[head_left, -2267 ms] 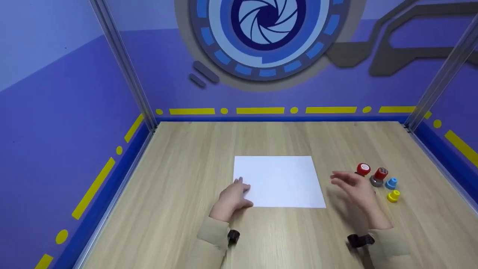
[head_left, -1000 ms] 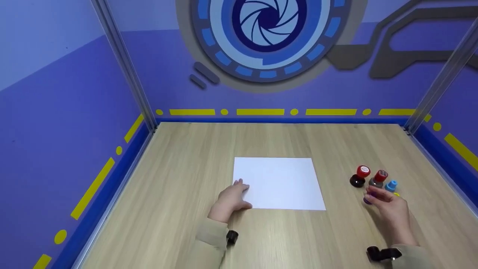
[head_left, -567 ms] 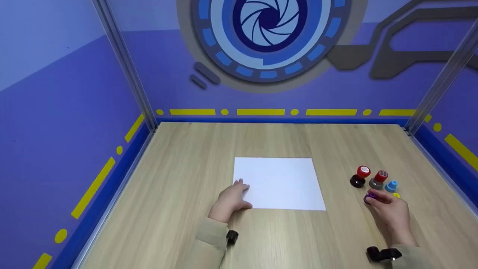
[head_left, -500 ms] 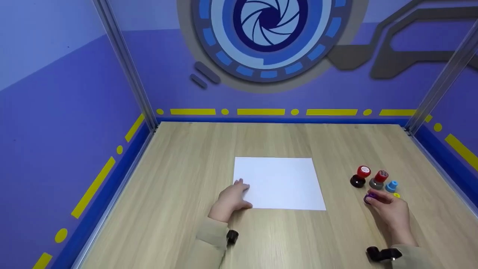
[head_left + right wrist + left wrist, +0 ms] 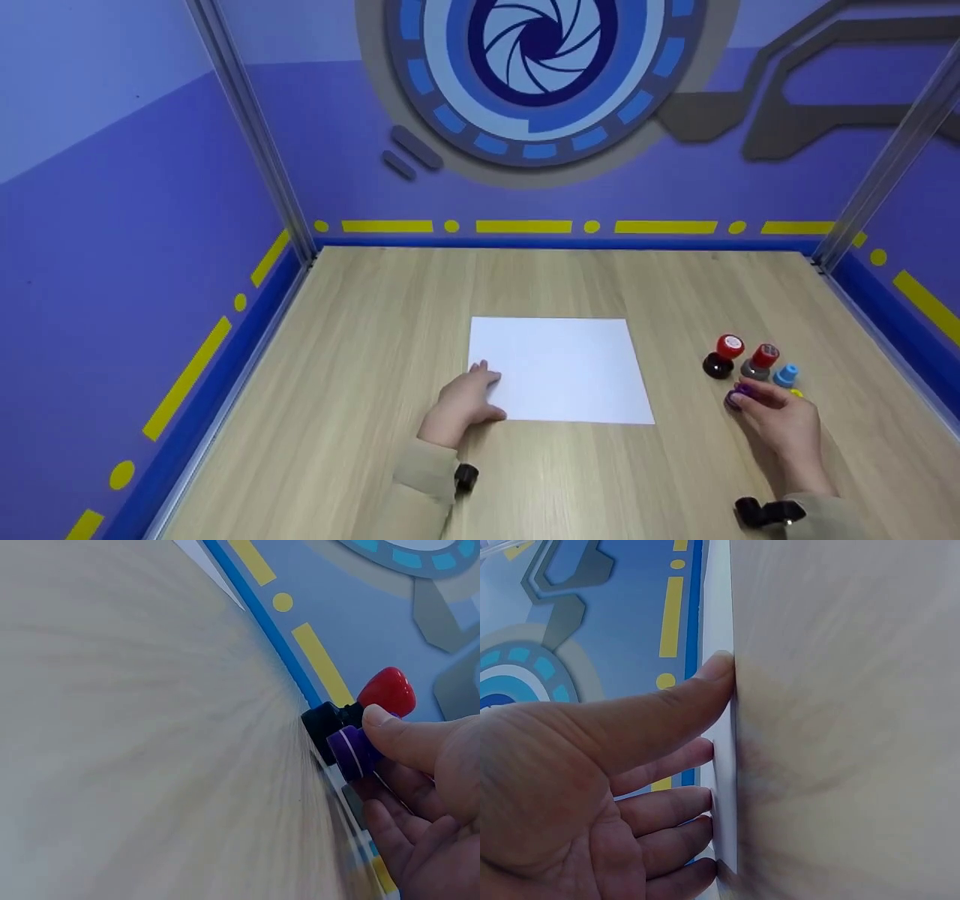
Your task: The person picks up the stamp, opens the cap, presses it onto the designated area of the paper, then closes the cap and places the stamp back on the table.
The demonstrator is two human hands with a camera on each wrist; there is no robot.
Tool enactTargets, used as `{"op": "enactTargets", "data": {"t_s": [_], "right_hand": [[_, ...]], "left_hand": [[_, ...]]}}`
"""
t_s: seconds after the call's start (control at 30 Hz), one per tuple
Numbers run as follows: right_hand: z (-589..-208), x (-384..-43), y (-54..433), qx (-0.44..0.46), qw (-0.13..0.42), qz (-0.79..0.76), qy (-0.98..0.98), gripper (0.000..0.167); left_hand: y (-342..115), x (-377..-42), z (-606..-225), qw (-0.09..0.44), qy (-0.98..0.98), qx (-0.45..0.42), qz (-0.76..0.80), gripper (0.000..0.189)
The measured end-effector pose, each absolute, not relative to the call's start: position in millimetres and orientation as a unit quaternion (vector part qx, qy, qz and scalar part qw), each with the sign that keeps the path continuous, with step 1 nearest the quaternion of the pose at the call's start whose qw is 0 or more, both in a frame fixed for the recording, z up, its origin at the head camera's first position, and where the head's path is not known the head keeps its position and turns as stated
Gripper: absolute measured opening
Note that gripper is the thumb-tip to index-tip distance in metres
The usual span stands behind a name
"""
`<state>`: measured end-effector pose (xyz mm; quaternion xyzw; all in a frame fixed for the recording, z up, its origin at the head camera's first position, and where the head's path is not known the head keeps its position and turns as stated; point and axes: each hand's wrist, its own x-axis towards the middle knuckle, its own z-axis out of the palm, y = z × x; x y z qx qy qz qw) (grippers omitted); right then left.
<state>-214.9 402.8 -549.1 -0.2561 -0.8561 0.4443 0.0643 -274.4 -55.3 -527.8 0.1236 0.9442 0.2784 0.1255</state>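
Two red-topped stamps [image 5: 726,352], one blue stamp [image 5: 786,376], one yellow stamp [image 5: 797,393], one purple stamp [image 5: 351,753], one paper sheet [image 5: 566,367], two hands [image 5: 460,399].

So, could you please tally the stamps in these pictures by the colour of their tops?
Red: 2 (red-and-black stamp, red-and-grey stamp)
Blue: 1 (blue stamp)
Yellow: 1 (yellow stamp, mostly hidden by the right hand)
Purple: 1 (purple stamp, held in that hand)
Total: 5

At six o'clock in the head view, the left hand [image 5: 461,401] stretches its fingers loosely toward one o'clock, in line with the left forearm [image 5: 421,491]; the thumb spreads toward three. At four o'clock, the right hand [image 5: 791,431] angles toward ten-thirty, thumb and fingertips drawn into a pinch.
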Motion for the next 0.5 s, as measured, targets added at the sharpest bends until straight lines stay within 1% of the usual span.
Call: {"op": "enactTargets", "data": {"t_s": [0.1, 0.5], "right_hand": [[-547.0, -213.5, 398.9, -0.243, 0.066, 0.444, -0.86, 0.05], [-531.0, -216.5, 365.6, -0.168, 0.036, 0.487, -0.856, 0.051]], "left_hand": [[-55.6, -273.8, -528.7, 0.128, 0.945, 0.122, 0.277, 0.07], [-56.0, -274.0, -528.2, 0.122, 0.945, 0.128, 0.274, 0.069]]}}
